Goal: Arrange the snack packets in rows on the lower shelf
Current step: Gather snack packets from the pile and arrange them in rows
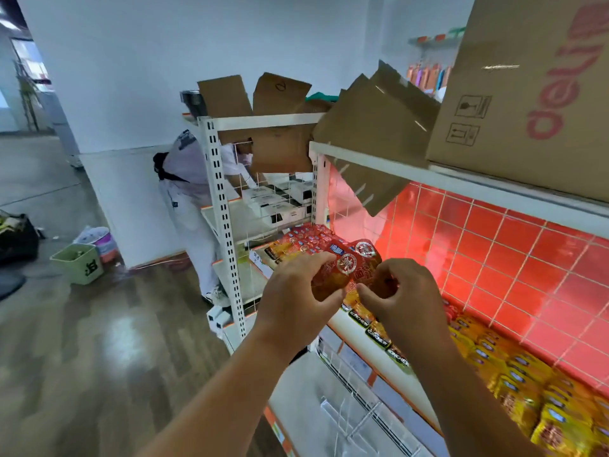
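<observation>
My left hand grips a red and orange snack packet with a round white emblem, held in the air in front of the shelf. My right hand pinches a second red packet right beside the first, and the two packets touch. Behind them a pile of the same red packets lies at the shelf's left end. Rows of yellow and orange packets cover the shelf to the right, in front of a red tiled back panel.
Above, a white shelf carries a large cardboard box and loose cardboard flaps. A person in white bends at the neighbouring rack. Below lies a wire-divider shelf. A green bin and bags stand on the wooden floor at left.
</observation>
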Motion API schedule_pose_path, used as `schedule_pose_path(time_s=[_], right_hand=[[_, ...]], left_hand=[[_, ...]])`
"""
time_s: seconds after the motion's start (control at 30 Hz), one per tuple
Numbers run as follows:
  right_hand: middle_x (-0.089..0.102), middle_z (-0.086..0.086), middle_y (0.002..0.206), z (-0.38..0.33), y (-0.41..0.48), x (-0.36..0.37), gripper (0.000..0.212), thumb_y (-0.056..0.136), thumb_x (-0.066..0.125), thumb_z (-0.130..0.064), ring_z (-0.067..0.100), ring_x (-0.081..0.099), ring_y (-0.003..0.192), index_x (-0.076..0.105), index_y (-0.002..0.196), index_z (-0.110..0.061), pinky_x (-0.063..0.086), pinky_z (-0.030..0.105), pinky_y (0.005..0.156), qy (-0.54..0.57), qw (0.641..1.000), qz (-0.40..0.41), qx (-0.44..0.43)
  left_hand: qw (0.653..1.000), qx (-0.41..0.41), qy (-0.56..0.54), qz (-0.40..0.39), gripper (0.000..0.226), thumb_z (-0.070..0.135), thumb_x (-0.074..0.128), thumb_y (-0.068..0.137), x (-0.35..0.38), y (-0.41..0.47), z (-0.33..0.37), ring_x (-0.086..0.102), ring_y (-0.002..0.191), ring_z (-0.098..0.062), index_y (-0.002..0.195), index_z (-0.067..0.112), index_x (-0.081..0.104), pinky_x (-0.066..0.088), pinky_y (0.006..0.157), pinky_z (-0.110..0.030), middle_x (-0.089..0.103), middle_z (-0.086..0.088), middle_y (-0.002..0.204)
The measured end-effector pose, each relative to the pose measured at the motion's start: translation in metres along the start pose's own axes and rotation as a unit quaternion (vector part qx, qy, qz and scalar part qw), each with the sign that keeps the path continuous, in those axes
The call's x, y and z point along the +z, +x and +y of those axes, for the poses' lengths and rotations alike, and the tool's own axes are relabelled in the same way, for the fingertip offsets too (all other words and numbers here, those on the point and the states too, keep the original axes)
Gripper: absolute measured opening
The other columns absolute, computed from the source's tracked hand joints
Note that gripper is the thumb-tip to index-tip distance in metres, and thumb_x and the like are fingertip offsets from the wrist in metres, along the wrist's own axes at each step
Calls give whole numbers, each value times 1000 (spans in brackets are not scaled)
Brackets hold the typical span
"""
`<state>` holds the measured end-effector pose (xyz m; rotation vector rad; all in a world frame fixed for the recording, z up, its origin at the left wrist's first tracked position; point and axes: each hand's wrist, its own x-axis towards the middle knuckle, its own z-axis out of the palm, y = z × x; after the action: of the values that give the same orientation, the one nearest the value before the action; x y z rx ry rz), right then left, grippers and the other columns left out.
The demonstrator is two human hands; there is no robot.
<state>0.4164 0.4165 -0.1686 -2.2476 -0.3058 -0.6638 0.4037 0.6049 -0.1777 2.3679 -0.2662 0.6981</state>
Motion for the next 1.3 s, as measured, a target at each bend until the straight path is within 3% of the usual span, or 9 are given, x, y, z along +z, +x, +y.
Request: schedule_pose_path(time_s=[0.3,0.53,0.73,0.87,1.0,1.2,1.3], right_hand=[[49,-8,78,15,6,51,32,72,81,-36,14,48,74,50,70,-29,39,34,62,-34,998,-4,46],[46,-10,85,57,26,86,33,68,73,-50,15,55,73,46,73,-32,51,42,63,-35,994,-25,103],[57,-4,82,111,53,122,45,65,62,-70,14,64,61,42,77,-32,55,38,59,-71,979,-84,174],[57,-1,79,133,65,145,43,64,66,-66,14,65,56,41,74,-32,55,39,56,-57,970,-105,209],[49,-5,81,138,72,156,44,69,76,-56,11,54,63,43,70,-26,50,36,56,-103,965,-113,214],[45,-10,84,143,80,174,43,73,75,-59,7,52,67,44,75,-29,52,30,58,-134,954,-116,241],[46,-11,85,140,82,181,41,75,74,-59,6,53,68,45,78,-30,51,26,59,-150,947,-103,265]], left_hand=[[998,7,-27,-48,55,50,68,83,17,25,-57,54,115,-9,135,31,62,40,100,-23,65,13,126],[996,-10,-31,-77,49,46,69,87,60,56,-91,48,107,-4,133,37,55,43,93,-23,60,19,120],[991,-42,-18,-128,49,49,63,81,105,80,-125,51,103,-8,129,38,54,49,92,-32,59,19,112],[983,-61,-37,-169,47,43,69,79,132,95,-143,58,104,-9,125,37,59,54,91,-34,62,17,109],[979,-83,-29,-184,55,46,74,85,152,105,-157,50,106,-6,136,37,54,49,92,-25,57,14,122],[980,-33,15,-198,56,66,60,89,179,125,-183,60,110,-11,136,43,42,58,90,-33,55,15,131],[980,29,22,-197,54,63,60,90,193,131,-199,62,107,-11,135,37,48,58,87,-34,60,15,127]])
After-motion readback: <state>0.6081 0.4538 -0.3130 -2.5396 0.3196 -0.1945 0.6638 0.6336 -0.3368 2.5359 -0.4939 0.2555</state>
